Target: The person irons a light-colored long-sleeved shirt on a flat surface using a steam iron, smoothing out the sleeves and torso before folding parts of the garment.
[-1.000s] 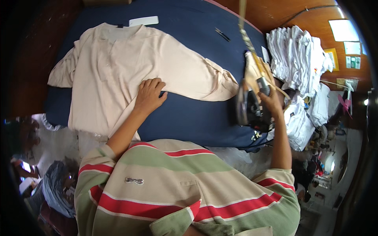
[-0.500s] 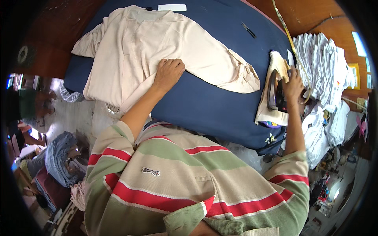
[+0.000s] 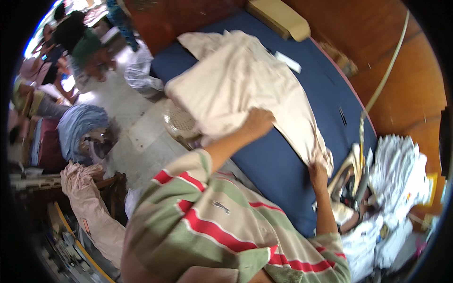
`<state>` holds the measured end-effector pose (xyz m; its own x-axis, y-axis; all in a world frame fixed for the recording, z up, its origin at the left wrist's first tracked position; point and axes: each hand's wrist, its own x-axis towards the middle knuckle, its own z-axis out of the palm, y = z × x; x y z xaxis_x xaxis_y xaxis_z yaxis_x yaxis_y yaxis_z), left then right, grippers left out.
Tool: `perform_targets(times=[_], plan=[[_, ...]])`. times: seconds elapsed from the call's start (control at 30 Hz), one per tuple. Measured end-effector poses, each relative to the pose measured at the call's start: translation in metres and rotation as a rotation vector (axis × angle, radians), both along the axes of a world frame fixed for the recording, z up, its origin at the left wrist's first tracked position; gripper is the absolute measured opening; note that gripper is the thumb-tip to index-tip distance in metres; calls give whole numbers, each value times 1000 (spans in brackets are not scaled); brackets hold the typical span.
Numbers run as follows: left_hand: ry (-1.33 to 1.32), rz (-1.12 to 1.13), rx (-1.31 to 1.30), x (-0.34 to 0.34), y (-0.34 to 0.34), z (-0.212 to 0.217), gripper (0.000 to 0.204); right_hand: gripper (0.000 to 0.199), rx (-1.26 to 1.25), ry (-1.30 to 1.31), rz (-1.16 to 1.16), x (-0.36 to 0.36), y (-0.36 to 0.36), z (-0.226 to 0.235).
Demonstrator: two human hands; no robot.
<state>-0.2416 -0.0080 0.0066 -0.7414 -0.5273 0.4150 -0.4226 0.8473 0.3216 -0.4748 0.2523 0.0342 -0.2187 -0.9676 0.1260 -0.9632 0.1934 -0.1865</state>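
Observation:
A cream long-sleeved shirt [image 3: 231, 80] lies spread over a dark blue padded table [image 3: 278, 174]. My left hand [image 3: 258, 122] has its fingers curled on the shirt's near edge, where the body meets the sleeve. At the end of the sleeve, my right hand [image 3: 319, 176] is closed on the cuff; its fingertips are partly hidden. To the right of that hand, a clothes iron [image 3: 348, 192] rests on a cream cloth pad, blurred and held by neither hand. A white tag [image 3: 288, 62] lies beside the collar.
Small dark thread snips [image 3: 343, 116] lie on the table's right part. White garments [image 3: 396, 170] are piled at the right, under a hanging cord [image 3: 391, 59]. A cardboard box [image 3: 278, 18] sits at the far edge. Left are a stool [image 3: 179, 121], a blue cloth bundle [image 3: 81, 132] and people.
My right hand has left the iron and moved left to the shirt's cuff. The left hand stays on the shirt. My view has turned left, showing more floor.

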Motion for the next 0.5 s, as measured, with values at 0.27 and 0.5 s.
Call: perform_targets(times=[0.27,0.5], plan=[[213,-28,-222,-7,5,-26,4,9,-173,270,42,-7,7,-25],[83,-507,302,10,15,-5,15,99,912,-201,-191,-73,-27,-7]])
